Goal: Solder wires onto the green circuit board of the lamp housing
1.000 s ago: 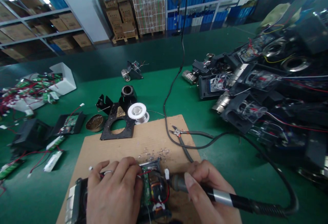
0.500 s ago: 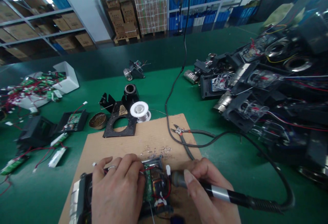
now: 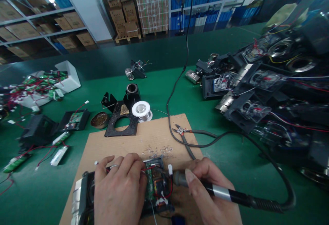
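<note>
In the head view a black device housing (image 3: 168, 207) lies on the cardboard sheet (image 3: 113, 146), with a green circuit board (image 3: 149, 184), a coil and red and black wires inside. My left hand (image 3: 120, 187) is wrapped over its left part, fingers bent and close together; what its fingertips press on is partly hidden. A soldering iron (image 3: 221, 192) is held in my right hand (image 3: 208, 187) in a pen-like grip, pointing left at the housing's right side. Its tip cannot be made out. A white connector (image 3: 170, 169) stands up beside it.
Diagonal cutters (image 3: 181, 130) lie under the iron's cable (image 3: 231, 133). Behind the cardboard are a solder spool (image 3: 141, 109), a black iron stand (image 3: 133, 129) and a small bowl (image 3: 99, 119). Battery packs (image 3: 48, 81) heap at left; device housings (image 3: 244, 111) pile at right.
The whole scene has shifted very slightly in view. Both hands keep nearly the same pose on the housing and the soldering iron.
</note>
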A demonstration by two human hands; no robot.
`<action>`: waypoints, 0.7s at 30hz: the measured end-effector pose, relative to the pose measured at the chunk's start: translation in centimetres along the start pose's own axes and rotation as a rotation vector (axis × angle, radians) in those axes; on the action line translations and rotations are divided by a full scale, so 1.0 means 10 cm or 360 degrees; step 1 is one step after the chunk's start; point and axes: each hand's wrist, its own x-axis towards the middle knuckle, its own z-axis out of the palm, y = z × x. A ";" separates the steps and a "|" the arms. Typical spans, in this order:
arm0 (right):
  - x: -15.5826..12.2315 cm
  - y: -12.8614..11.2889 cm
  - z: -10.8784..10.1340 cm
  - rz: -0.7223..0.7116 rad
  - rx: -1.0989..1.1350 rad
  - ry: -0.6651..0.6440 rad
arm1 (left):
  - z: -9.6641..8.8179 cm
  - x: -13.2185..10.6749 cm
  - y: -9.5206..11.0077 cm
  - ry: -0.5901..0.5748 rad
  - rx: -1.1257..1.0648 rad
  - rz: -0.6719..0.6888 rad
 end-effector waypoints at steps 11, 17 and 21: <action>0.01 -0.01 0.00 -0.0010 -0.0023 0.0021 | -0.02 0.00 0.01 0.0008 0.0009 -0.0017; 0.00 -0.01 0.01 0.0006 0.0025 0.0006 | -0.02 0.01 0.02 -0.0010 -0.0002 -0.0008; 0.00 -0.01 0.01 -0.0003 0.0005 0.0009 | -0.01 0.00 0.01 -0.0003 -0.0011 -0.0006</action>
